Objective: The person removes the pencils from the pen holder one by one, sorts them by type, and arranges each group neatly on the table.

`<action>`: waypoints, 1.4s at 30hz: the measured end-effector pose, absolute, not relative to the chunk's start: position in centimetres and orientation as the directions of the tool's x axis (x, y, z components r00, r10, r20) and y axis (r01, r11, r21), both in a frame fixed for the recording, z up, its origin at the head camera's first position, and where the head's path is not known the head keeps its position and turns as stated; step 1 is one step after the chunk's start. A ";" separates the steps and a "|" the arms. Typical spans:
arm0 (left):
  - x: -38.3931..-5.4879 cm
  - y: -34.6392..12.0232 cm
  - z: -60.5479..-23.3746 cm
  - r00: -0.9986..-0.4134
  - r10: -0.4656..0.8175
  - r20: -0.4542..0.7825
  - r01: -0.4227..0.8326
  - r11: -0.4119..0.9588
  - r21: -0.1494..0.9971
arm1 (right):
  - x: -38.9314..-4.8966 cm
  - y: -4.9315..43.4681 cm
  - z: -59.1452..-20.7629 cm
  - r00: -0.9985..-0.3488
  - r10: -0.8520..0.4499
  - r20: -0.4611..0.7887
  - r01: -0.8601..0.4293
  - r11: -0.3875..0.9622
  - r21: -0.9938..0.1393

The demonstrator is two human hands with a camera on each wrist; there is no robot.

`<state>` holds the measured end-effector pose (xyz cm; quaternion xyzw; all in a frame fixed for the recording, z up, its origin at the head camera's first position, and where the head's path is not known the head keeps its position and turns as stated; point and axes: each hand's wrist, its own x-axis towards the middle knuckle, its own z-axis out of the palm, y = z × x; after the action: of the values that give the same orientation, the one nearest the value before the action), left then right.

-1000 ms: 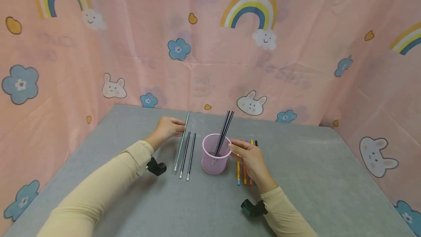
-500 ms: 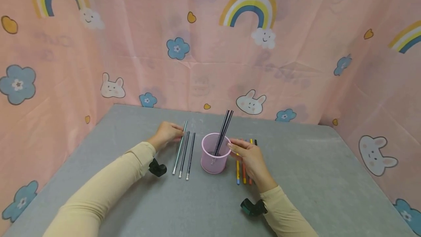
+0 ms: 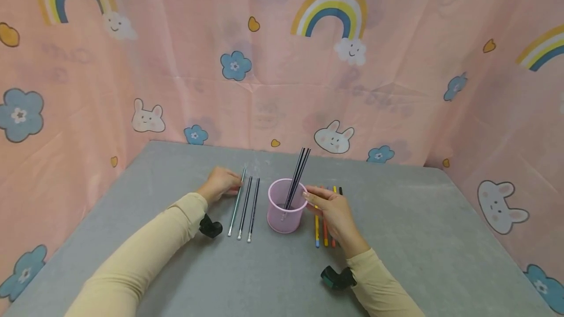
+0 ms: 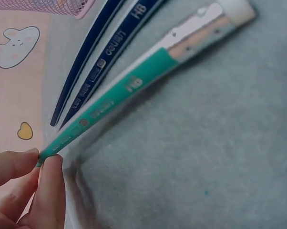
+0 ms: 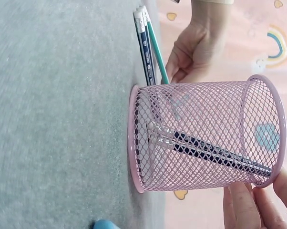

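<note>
My left hand [image 3: 222, 183] pinches a green HB pencil [image 4: 129, 86] near its far end, thumb against fingertips. Its white eraser end points back toward me. Just right of it, two dark blue pencils [image 3: 249, 207] lie side by side on the grey table. A pink mesh pencil cup [image 5: 205, 105] stands upright in the middle, with several dark blue pencils [image 5: 205, 150] leaning inside, eraser ends down. At the cup's right side my right hand [image 3: 335, 212] holds the rim, thumb and fingers right at the edge.
Several coloured pencils [image 3: 317, 231], among them yellow, orange and black ones, lie partly hidden under my right hand. Black wrist devices [image 3: 210, 227] sit below both cuffs. A pink printed curtain [image 3: 273, 106] hangs behind the table [image 3: 418, 238] and along its sides.
My left hand has come down and toward me with the green pencil, bringing it closer in line beside the two blue ones. The right hand and cup stay put.
</note>
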<state>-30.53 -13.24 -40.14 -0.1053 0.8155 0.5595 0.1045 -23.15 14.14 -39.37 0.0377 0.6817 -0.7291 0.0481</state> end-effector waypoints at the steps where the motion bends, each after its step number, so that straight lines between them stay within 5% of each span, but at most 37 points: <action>1: -30.5 -13.3 -40.2 -0.957 -0.056 -0.284 -0.285 0.357 0.889 | -23.1 14.1 -39.4 -0.993 -0.019 -0.118 0.119 -0.068 -0.991; 15: -30.6 -12.7 -41.1 -0.960 -0.091 -0.265 -0.279 0.407 0.870 | -23.2 14.2 -39.5 -0.991 -0.019 -0.129 0.130 -0.062 -0.990; 27: -30.5 -12.3 -40.3 -0.990 -0.097 -0.106 -0.143 0.635 0.759 | -23.3 14.3 -39.6 -0.993 -0.030 -0.117 0.119 -0.074 -0.990; 42: -29.5 -7.0 -35.4 -0.992 0.079 0.099 0.121 0.364 0.924 | -23.3 14.2 -39.5 -0.992 -0.021 -0.123 0.124 -0.046 -0.991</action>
<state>-29.51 -6.98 -35.41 0.0606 0.8256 0.5607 -0.0190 -23.30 14.22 -39.55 0.0373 0.6890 -0.7221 0.0504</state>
